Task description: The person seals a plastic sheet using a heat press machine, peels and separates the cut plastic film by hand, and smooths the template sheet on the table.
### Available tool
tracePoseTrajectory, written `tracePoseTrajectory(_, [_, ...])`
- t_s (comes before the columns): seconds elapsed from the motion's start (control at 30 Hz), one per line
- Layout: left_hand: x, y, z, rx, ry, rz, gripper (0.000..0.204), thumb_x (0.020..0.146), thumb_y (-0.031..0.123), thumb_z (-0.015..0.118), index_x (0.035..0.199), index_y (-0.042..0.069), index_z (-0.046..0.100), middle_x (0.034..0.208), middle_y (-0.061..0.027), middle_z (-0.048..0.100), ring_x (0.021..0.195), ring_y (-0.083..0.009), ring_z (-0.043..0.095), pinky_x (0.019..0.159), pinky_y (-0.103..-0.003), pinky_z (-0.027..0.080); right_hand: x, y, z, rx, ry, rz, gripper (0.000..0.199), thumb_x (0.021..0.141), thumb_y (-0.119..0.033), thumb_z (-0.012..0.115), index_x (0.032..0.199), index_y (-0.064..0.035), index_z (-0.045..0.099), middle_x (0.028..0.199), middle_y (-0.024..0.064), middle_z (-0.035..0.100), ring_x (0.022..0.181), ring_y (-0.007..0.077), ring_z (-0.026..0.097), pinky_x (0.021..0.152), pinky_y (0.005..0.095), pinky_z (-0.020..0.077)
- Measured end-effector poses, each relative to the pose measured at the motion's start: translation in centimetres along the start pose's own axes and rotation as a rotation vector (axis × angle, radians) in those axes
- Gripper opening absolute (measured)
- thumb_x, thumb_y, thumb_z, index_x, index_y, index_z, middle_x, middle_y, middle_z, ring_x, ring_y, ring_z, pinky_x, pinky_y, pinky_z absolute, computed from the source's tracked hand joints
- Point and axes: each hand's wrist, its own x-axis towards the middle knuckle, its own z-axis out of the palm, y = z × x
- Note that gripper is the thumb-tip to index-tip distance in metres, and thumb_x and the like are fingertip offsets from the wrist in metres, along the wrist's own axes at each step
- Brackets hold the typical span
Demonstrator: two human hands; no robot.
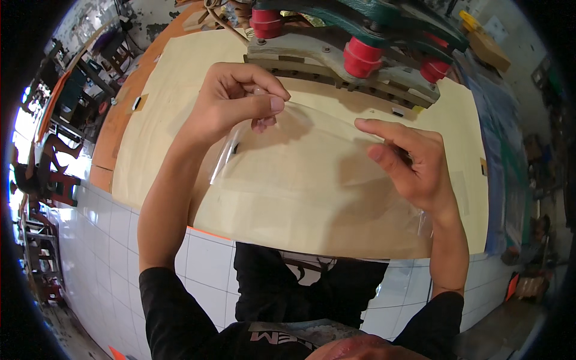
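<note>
head view, looking down. a tan counter (180,72) is seen filling the centre, bounded by white floor tiles (114,228) at 7 o'clock. a green-and-grey machine frame (336,60) fitted with red cylindrical rollers (362,57) is set on the counter at 12 o'clock. a clear plastic bag (282,156), nearly transparent, is held stretched above the counter at the centre, between the two hands. its upper left edge is pinched by the left hand (231,99) at 11 o'clock, the thumb pressed against the index finger and the remaining fingers curled inward. the right hand (414,165) is shown at 3 o'clock, with index finger and thumb extended toward the bag's right edge and partly closed; whether the film is actually gripped there cannot be told, though film is seen trailing below the wrist. a small dark patch (138,103) is seen on the counter at 9 o'clock, well apart from the bag.
</note>
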Motion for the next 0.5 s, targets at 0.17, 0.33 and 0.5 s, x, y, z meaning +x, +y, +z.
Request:
tracePoseTrajectory(0.17, [0.1, -0.4, -0.5, -0.002, 0.024, 0.010, 0.007, 0.080, 0.000, 0.068, 0.087, -0.004, 0.069, 0.068, -0.0076, 0.064, 0.056, -0.0115, 0.059, 0.048, -0.024, 0.044, 0.1, 0.4, -0.3, -0.026, 0.022, -0.024, 0.027, 0.085, -0.007, 0.070, 0.112, -0.0063, 0.070, 0.069, 0.0088, 0.062, 0.051, 0.0121, 0.048, 0.050, 0.0262, 0.0399])
tracePoseTrajectory(0.33, [0.3, -0.4, -0.8, -0.008, 0.032, 0.030, 0.008, 0.079, 0.001, 0.068, 0.086, -0.003, 0.069, 0.067, -0.0071, 0.063, 0.055, -0.0115, 0.059, 0.047, -0.025, 0.043, 0.1, 1.3, -0.7, 0.010, 0.039, -0.073, 0.028, 0.081, -0.007, 0.074, 0.109, -0.0063, 0.071, 0.070, 0.0096, 0.063, 0.051, 0.0122, 0.047, 0.049, 0.0264, 0.0392])
tracePoseTrajectory(0.5, [0.4, -0.7, -1.0, -0.035, 0.052, 0.056, 0.008, 0.079, -0.001, 0.067, 0.086, -0.004, 0.068, 0.067, -0.0077, 0.063, 0.054, -0.0128, 0.058, 0.047, -0.026, 0.043, 0.1, 2.0, -1.7, 0.026, -0.014, -0.082, 0.033, 0.078, -0.010, 0.078, 0.109, -0.0034, 0.071, 0.060, 0.0033, 0.049, 0.052, 0.0103, 0.041, 0.050, 0.0245, 0.0352])
